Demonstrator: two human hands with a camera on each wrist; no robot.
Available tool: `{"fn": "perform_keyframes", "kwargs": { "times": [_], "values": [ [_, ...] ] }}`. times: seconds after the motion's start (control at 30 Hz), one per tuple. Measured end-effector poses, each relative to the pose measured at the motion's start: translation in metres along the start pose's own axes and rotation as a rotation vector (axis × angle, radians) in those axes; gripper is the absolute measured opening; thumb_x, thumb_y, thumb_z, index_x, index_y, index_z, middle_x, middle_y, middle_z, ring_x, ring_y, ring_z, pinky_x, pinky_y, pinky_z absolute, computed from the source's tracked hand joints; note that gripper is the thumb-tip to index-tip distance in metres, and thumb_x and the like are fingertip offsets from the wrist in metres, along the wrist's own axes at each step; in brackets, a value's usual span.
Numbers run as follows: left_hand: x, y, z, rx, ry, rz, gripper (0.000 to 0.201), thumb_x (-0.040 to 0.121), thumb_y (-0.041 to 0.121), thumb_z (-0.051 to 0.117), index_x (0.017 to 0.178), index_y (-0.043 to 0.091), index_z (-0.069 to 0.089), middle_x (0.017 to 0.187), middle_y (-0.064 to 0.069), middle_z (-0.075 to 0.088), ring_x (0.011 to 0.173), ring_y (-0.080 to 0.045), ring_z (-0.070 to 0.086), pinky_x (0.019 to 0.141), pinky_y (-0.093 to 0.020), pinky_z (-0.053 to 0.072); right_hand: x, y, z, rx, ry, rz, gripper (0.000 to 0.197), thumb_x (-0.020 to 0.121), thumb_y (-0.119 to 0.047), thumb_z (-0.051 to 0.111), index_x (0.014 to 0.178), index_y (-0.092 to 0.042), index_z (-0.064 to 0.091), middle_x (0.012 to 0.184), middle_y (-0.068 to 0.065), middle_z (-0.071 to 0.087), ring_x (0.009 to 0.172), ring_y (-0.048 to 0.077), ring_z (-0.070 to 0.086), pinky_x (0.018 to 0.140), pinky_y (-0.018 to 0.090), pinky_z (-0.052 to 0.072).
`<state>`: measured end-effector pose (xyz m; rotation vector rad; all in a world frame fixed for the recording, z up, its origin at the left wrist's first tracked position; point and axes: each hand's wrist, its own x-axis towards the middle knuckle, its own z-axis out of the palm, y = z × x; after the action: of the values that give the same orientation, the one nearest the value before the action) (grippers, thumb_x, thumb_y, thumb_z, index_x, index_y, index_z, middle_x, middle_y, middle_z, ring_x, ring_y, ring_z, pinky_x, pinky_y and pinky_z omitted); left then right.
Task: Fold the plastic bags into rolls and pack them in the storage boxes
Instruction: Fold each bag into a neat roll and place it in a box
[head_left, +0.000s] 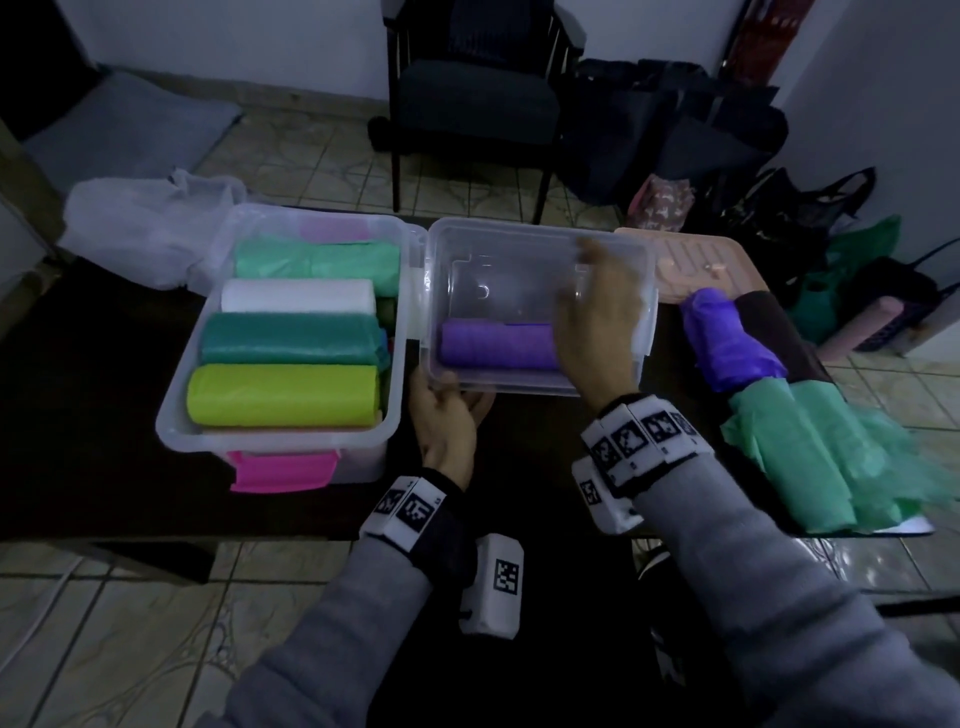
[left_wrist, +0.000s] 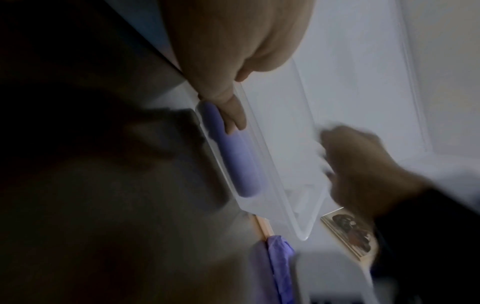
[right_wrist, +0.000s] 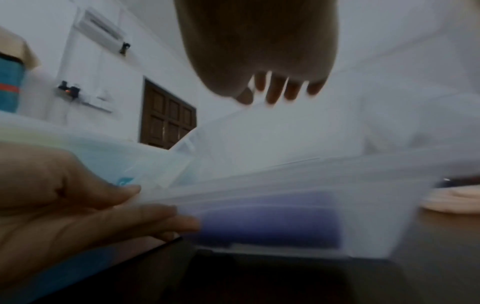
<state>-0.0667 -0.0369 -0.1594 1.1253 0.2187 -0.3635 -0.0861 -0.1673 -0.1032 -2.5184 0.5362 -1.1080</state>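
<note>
Purple roll (head_left: 498, 344) lies in the right clear storage box (head_left: 540, 234).
Left hand (head_left: 447, 415) grips the box's near-left corner; right hand (head_left: 597, 317), fingers loose, hovers inside holding nothing.

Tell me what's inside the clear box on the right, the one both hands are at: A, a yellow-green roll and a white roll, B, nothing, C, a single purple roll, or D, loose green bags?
C: the right-hand clear box holds only one purple roll, lying along its near wall.
</note>
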Motion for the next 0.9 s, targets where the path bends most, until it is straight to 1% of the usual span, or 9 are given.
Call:
{"fn": "perform_keyframes", "kwargs": {
  "times": [0.07,0.17,0.23,0.37,0.47,0.53,0.67,0.73,0.9],
  "values": [
    [0.003,-0.001,0.003,-0.023,0.000,-0.013,0.043,0.101,0.010,0.034,0.143,0.018,0.036,0.131,-0.010,0.051,0.105,-0.027,0.061,0.072,-0.025,0.056,-0.004,0.010,-0.013,0.007,0.190,0.332,0.046,0.094,-0.018,0.047,0.139,-0.009,0.039,0.139,0.014,0.042,0.130,0.027,0.036,0.106,0.036,0.025],
    [0.001,0.005,0.011,-0.043,0.025,-0.021,0.042,0.101,0.010,0.036,0.142,0.017,0.035,0.129,-0.012,0.051,0.102,-0.027,0.062,0.070,-0.025,0.055,-0.007,0.035,-0.020,0.165,-0.066,0.781,0.048,0.100,-0.028,0.037,0.144,-0.012,0.029,0.147,0.015,0.030,0.134,0.031,0.031,0.106,0.044,0.029],
    [0.001,0.008,0.017,-0.045,0.051,-0.010,0.040,0.101,0.012,0.038,0.140,0.016,0.037,0.127,-0.012,0.052,0.102,-0.028,0.062,0.068,-0.025,0.057,-0.011,0.045,-0.022,0.423,-0.216,0.812,0.049,0.101,-0.032,0.034,0.146,-0.015,0.025,0.143,0.014,0.038,0.124,0.027,0.046,0.090,0.039,0.044],
    [0.008,0.010,0.032,0.073,0.124,0.047,0.039,0.100,0.026,0.040,0.139,0.022,0.039,0.139,-0.003,0.043,0.116,-0.022,0.049,0.080,-0.036,0.052,-0.011,0.051,-0.022,0.549,-0.305,0.841,0.049,0.100,-0.032,0.038,0.146,-0.023,0.026,0.143,0.008,0.041,0.119,0.026,0.052,0.069,0.031,0.051],
    [0.023,0.010,0.035,0.133,0.161,0.109,0.040,0.095,0.037,0.043,0.132,0.022,0.045,0.136,0.000,0.046,0.122,-0.023,0.046,0.101,-0.048,0.043,-0.006,0.051,-0.019,0.604,-0.299,0.858,0.047,0.101,-0.034,0.036,0.145,-0.019,0.032,0.138,0.011,0.048,0.114,0.027,0.056,0.070,0.032,0.052],
    [0.032,0.010,0.037,0.147,0.183,0.118,0.034,0.092,0.041,0.045,0.120,0.022,0.050,0.124,0.001,0.051,0.119,-0.024,0.049,0.102,-0.051,0.042,-0.004,0.050,-0.018,0.633,-0.288,0.863,0.046,0.101,-0.036,0.034,0.143,-0.017,0.035,0.134,0.012,0.051,0.112,0.028,0.058,0.073,0.037,0.052],
    [0.041,0.014,0.042,0.185,0.204,0.087,0.048,0.092,0.040,0.044,0.134,0.017,0.043,0.138,-0.005,0.047,0.124,-0.028,0.047,0.103,-0.050,0.041,-0.001,0.049,-0.018,0.630,-0.335,0.871,0.047,0.101,-0.041,0.031,0.142,-0.019,0.035,0.132,0.008,0.051,0.110,0.025,0.057,0.064,0.031,0.048],
    [0.042,0.016,0.042,0.217,0.204,0.081,0.047,0.095,0.039,0.043,0.136,0.015,0.040,0.141,-0.007,0.044,0.125,-0.030,0.046,0.104,-0.051,0.040,0.002,0.049,-0.019,0.630,-0.349,0.869,0.046,0.101,-0.042,0.030,0.141,-0.020,0.036,0.130,0.008,0.051,0.109,0.023,0.056,0.067,0.031,0.048],
    [0.038,0.024,0.043,0.359,0.211,0.088,0.047,0.097,0.038,0.040,0.136,0.011,0.038,0.141,-0.009,0.044,0.125,-0.031,0.045,0.104,-0.048,0.039,0.005,0.050,-0.016,0.575,-0.359,0.820,0.048,0.100,-0.044,0.030,0.141,-0.018,0.037,0.135,0.009,0.049,0.116,0.026,0.054,0.098,0.048,0.045]
  ]
}}
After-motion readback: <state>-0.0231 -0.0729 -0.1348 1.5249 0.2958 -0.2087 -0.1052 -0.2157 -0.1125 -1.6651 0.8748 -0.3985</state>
